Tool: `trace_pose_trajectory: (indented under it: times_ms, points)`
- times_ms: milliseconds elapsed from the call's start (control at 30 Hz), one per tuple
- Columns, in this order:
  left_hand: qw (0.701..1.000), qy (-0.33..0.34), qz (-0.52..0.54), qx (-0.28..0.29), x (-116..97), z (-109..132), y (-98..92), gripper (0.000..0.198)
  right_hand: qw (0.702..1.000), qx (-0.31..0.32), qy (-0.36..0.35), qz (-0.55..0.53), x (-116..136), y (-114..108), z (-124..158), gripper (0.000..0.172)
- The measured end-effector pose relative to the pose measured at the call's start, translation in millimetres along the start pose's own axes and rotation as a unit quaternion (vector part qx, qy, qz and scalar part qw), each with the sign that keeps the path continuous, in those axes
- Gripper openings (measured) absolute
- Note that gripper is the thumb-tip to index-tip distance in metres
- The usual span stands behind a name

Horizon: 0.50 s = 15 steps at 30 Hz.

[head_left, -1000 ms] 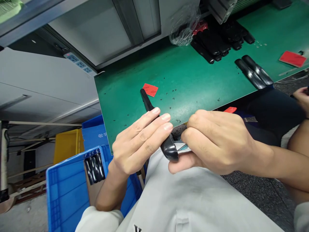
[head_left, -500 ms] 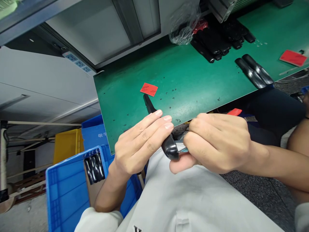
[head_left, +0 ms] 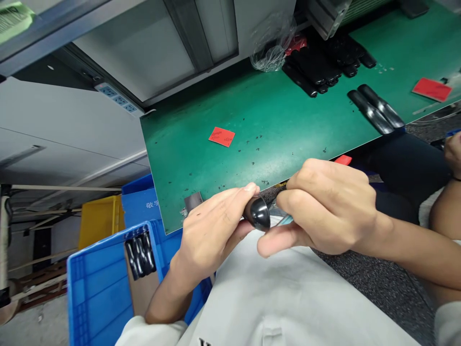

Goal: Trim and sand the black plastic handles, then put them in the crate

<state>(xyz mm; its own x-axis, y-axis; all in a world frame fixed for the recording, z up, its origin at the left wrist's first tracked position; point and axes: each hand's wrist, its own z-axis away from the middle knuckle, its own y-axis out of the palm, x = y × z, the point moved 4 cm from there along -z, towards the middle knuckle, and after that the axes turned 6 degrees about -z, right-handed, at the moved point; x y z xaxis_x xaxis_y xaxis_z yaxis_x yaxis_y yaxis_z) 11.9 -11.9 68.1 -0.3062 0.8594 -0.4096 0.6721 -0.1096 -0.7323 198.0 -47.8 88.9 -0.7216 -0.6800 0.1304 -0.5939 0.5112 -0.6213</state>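
Observation:
My left hand (head_left: pixel 212 226) is closed around a black handle-like piece (head_left: pixel 260 215), whose glossy rounded end points toward my right hand; the rest is hidden in my fingers. My right hand (head_left: pixel 324 211) is closed on a slim tool that looks like a small knife (head_left: pixel 286 220). Its thin grey-blue front part shows between thumb and fingers, close to the rounded end; whether it touches cannot be seen. A red tip (head_left: pixel 343 159) sticks out behind the right hand, seemingly the tool's other end. Both hands are above my lap, by the table's front edge.
Black crumbs and a red card (head_left: pixel 222 137) lie on the green table (head_left: pixel 180 144). Two black handles (head_left: pixel 376 109) and a pile of more (head_left: pixel 317 69) are further right. Blue crate (head_left: pixel 97 288) at left holds black pieces (head_left: pixel 140 255). Another person's hand (head_left: pixel 454 151) shows at right.
My left hand has turned the black piece, so its rounded end faces more toward me and its long narrow end is now hidden. My right hand has risen slightly with the tool.

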Motion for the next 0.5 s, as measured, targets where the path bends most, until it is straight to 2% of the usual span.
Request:
trace_pose_trajectory:
  times_ms: [233, 500]
  points:
    - [1.0, 0.004, -0.011, 0.007, -0.3, 2.1, -2.3, 0.056, 0.998, 0.056, 0.028, 0.009, -1.1, -2.0, -3.1, 0.057]
    - [1.0, 0.009, -0.015, 0.003, -1.9, -0.4, -0.1, 0.051, 0.997, 0.068, 0.025, 0.035, 0.5, -3.1, -2.2, 0.058]
